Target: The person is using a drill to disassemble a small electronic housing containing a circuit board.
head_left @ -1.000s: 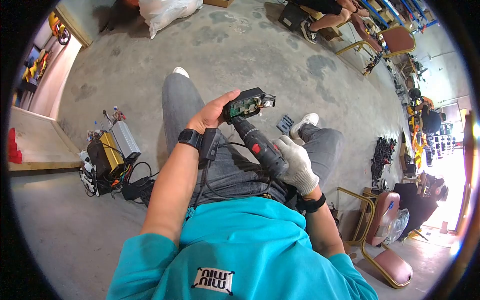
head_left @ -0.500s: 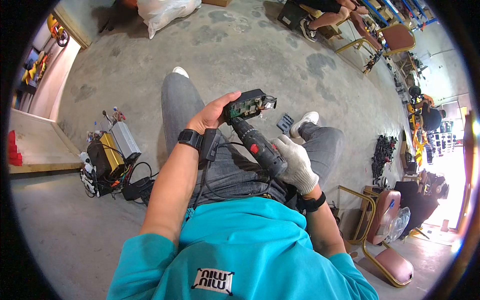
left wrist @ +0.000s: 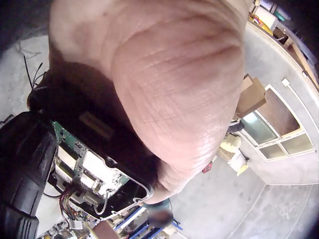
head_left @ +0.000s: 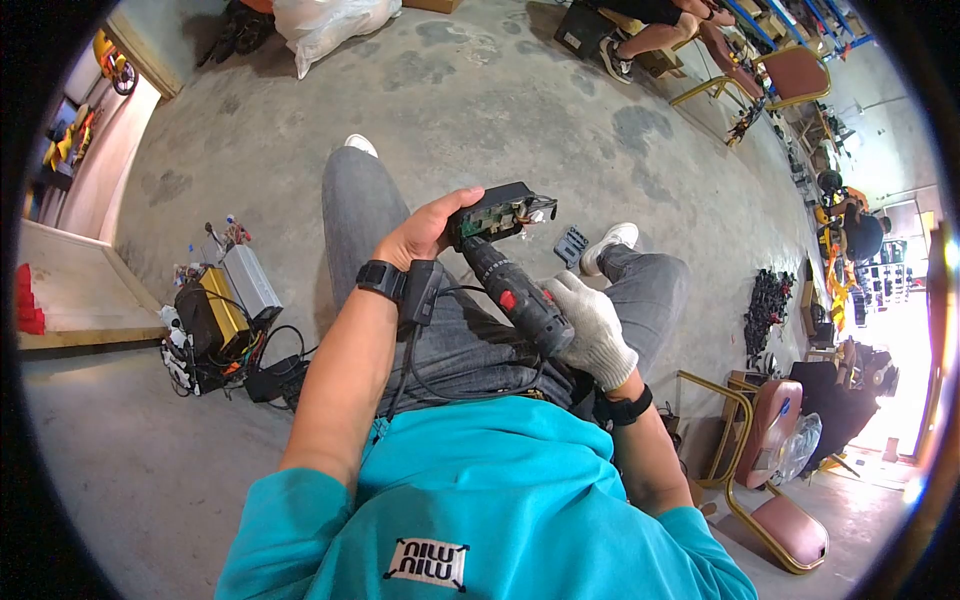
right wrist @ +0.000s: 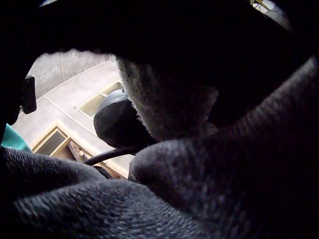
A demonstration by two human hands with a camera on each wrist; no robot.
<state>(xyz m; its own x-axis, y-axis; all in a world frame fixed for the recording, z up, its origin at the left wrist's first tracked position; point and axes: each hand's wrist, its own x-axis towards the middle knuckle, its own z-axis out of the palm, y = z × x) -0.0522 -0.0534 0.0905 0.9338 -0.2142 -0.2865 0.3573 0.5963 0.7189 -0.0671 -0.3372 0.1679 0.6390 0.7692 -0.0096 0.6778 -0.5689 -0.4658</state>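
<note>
My bare left hand (head_left: 425, 228) grips a black plastic case (head_left: 508, 194) by its left end, above my lap. The case's open side shows a green circuit board (left wrist: 62, 137), and a bundle of thin wires (left wrist: 67, 199) hangs out at one end. My right hand (head_left: 595, 328), in a white knitted glove, holds a black cordless drill (head_left: 520, 300) with red marks. The drill's chuck (head_left: 482, 252) points up and left, right at the case's near left corner; its tip is hidden. The right wrist view is mostly dark, with part of the glove (right wrist: 159, 99) showing.
A gold and silver pile of electronics (head_left: 225, 315) with cables lies on the floor at left. A small dark bit holder (head_left: 571, 247) sits by my right shoe (head_left: 612, 243). Chairs (head_left: 775, 420) stand at right, and another person's leg (head_left: 645, 50) shows at the far side.
The case has shifted very slightly down and to the right, and the drill's front has dipped with it. Both hands keep their hold.
</note>
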